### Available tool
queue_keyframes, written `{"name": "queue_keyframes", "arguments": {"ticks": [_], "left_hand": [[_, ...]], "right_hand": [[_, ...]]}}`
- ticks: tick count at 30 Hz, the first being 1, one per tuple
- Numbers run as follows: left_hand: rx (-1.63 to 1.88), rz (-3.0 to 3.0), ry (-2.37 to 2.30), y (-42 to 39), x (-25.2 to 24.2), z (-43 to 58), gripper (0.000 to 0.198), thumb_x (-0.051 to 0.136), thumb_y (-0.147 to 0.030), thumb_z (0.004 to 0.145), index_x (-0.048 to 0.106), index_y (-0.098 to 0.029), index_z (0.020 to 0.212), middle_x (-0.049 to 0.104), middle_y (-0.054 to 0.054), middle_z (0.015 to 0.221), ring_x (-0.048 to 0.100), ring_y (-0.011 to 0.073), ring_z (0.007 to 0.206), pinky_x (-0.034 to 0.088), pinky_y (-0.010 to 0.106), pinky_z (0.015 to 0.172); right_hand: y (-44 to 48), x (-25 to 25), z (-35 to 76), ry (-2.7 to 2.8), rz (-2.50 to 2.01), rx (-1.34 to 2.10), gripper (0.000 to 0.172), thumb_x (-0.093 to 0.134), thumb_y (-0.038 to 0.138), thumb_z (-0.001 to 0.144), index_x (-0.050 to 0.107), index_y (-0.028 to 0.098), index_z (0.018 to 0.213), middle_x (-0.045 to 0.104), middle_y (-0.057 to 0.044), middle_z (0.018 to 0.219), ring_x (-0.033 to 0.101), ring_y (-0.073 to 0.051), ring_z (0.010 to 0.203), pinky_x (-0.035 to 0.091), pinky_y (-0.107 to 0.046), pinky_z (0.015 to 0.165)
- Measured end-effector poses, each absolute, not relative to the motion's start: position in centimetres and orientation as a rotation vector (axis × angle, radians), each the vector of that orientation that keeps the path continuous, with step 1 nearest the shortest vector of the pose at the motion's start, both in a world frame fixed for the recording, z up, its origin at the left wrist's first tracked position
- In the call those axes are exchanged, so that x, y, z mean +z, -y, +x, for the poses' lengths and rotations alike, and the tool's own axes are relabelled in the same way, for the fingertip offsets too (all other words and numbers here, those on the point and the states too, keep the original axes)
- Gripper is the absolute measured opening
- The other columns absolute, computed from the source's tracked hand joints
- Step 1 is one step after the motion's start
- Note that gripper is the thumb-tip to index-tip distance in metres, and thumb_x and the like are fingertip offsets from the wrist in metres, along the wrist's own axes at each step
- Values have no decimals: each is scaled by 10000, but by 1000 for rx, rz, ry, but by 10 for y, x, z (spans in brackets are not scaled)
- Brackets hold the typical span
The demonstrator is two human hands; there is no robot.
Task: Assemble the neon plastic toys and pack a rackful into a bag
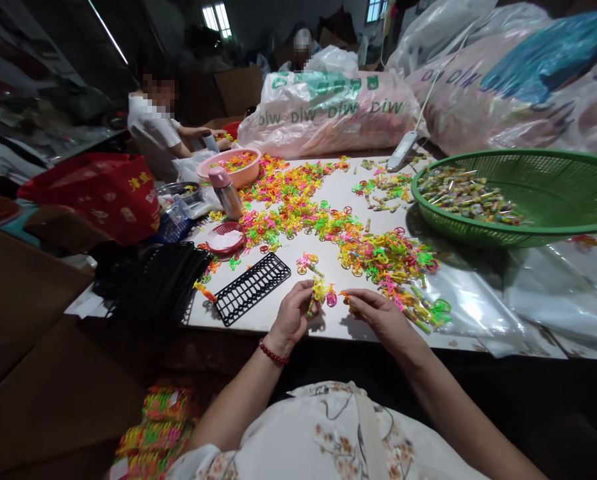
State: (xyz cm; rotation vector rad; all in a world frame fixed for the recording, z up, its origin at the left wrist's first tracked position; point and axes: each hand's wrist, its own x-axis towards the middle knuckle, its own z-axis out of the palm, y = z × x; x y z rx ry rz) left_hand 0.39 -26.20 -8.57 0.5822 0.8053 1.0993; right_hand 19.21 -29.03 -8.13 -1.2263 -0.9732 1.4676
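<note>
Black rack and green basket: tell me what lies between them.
The head view shows a heap of colourful plastic pieces on the white table between the black rack and the green basket.

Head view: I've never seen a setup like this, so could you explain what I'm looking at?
There is no machine here, just a person's bare hands. The single picture comes from a camera worn on the head, looking forward and down.

The left hand holds a yellow piece; the right hand pinches a small orange piece.

On the white table are colourful plastic pieces, a black rack and a pink-lidded bottle. A green basket stands at the right. Farther back on the left sits another person.
</note>
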Motion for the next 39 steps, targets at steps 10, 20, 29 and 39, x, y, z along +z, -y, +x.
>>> {"name": "queue_keyframes", "arguments": {"ticks": [10, 20, 29, 39], "left_hand": [[959, 674, -672, 280, -68, 2, 463, 621, -624, 801, 418, -251, 985, 458, -59, 761, 305, 12, 461, 133, 118, 404], [939, 623, -616, 284, -75, 10, 420, 619, -596, 819, 477, -215, 922, 350, -81, 671, 219, 14, 437, 179, 130, 389], [1137, 805, -834, 281, -93, 21, 298, 686, -392, 825, 703, -142, 986, 663, 55, 995, 585, 140, 915, 450, 249, 856], [1066, 744, -827, 287, -90, 21, 379, 721, -399, 802, 610, -169, 1082, 612, 13, 895, 530, 66, 694, 403, 152, 573]], "right_hand": [[292, -66, 177, 807, -1121, 1499, 365, 838, 443, 639, 750, 233, 924, 700, -19, 923, 629, -140, 801, 543, -312, 804], [297, -63, 164, 918, -1104, 1488, 351, 795, 446, 698, 745, 219, 960, 707, -35, 951, 630, -147, 789, 541, -322, 797], [297, -73, 166, 792, -1022, 1568, 285, 806, 397, 711, 751, 239, 942, 726, -23, 968, 631, -141, 838, 508, -294, 837], [296, -77, 169, 740, -1062, 1603, 255, 809, 388, 701, 762, 238, 902, 735, -20, 954, 639, -145, 837, 504, -294, 823]]}}
